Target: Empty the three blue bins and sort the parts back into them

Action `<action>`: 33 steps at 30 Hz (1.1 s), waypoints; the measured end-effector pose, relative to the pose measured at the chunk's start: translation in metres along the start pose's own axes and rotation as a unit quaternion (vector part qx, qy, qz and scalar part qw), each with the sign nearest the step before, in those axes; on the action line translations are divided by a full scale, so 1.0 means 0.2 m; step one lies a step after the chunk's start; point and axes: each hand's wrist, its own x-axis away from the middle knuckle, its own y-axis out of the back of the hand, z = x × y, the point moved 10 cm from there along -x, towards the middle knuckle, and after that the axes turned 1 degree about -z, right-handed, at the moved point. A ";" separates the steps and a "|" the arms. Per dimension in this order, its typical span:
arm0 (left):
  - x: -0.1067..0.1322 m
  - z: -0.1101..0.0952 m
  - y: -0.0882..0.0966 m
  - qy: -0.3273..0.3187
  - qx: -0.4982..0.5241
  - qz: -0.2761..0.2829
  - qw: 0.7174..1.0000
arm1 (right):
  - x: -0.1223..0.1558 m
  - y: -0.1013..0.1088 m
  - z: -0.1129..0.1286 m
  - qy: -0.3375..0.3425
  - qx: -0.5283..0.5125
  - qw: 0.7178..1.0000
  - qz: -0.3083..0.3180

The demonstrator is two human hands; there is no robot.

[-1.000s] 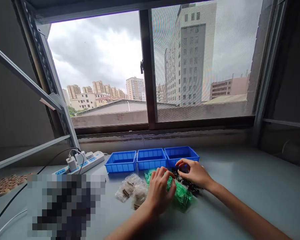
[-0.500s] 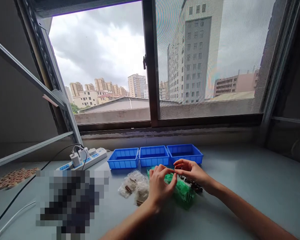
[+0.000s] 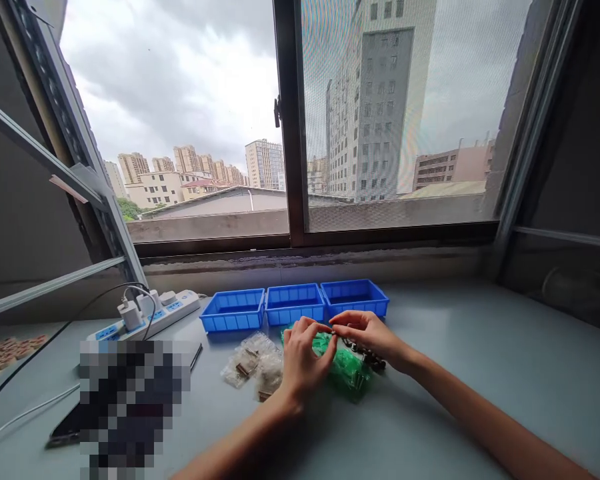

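Above the table my left hand [image 3: 307,353] and my right hand [image 3: 367,337] meet at their fingertips. Between them they pinch a small dark piece [image 3: 333,331], too small to name. Beneath the hands lies a green plastic bag [image 3: 350,373], its contents unclear. Small dark metallic parts [image 3: 375,361] are heaped to the right of it, partly behind my right hand. Left of my left hand are clear plastic bags [image 3: 247,360] with brownish strip-like pieces inside.
Three blue bins [image 3: 295,303] stand in a row at the back, below the window. A power strip [image 3: 180,308] with plugged-in chargers sits at the left, its cables trailing over the table. Beside it lies a dark flat device [image 3: 67,427], mostly blurred out. Brownish pieces [image 3: 10,353] lie far left.
The view has shifted slightly, so everything appears further left and a bit higher. Both hands keep the same pinch on the small piece, fingertips together.
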 end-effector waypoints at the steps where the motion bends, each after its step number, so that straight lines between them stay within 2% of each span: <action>1: 0.00 0.01 0.00 0.002 0.007 -0.004 1.000 | 0.00 0.00 0.00 0.000 -0.008 1.000 -0.004; 8: -0.01 0.02 0.02 -0.002 0.036 -0.030 0.999 | 0.01 -0.01 -0.01 -0.034 -0.018 0.999 0.012; 14: 0.00 0.00 0.03 -0.008 0.049 -0.043 0.998 | 0.02 -0.02 -0.01 -0.032 -0.037 0.998 0.028; 25: 0.00 0.02 0.03 -0.001 0.040 -0.049 0.998 | -0.01 0.04 -0.02 -0.017 -0.053 0.998 -0.026; 29: 0.00 0.02 0.03 -0.001 0.033 -0.055 0.998 | -0.04 0.13 -0.05 -0.025 -0.070 0.994 -0.083; 33: -0.01 0.00 0.04 -0.037 0.029 -0.052 0.998 | -0.05 0.23 -0.05 -0.014 -0.089 0.986 -0.139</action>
